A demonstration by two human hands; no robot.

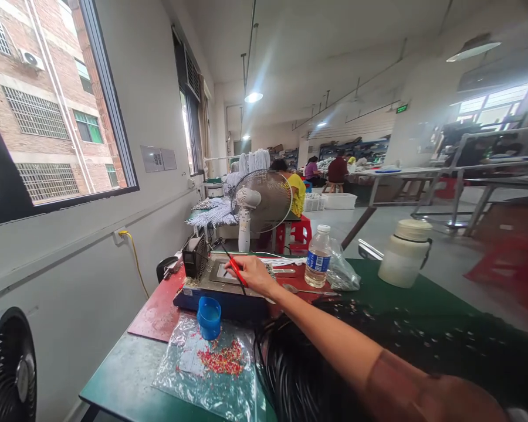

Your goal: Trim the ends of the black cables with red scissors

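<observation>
- Workshop; green bench beside left wall.
- Right hand: fingers closed round a red tool, held over a metal-topped device.
- Nearer: blue cup on clear plastic bag, red and yellow bits beside it.
- Right: black strands near, bottle farther.

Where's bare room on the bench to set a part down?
Green tabletop, near-left corner: red mat behind, clear plastic bag to its right. Second choice: the mat's left strip, beside the blue-based machine. Crowded: the bag, under blue cup and red bits; black cables to its right; machine top, under right hand and red tool.
</observation>
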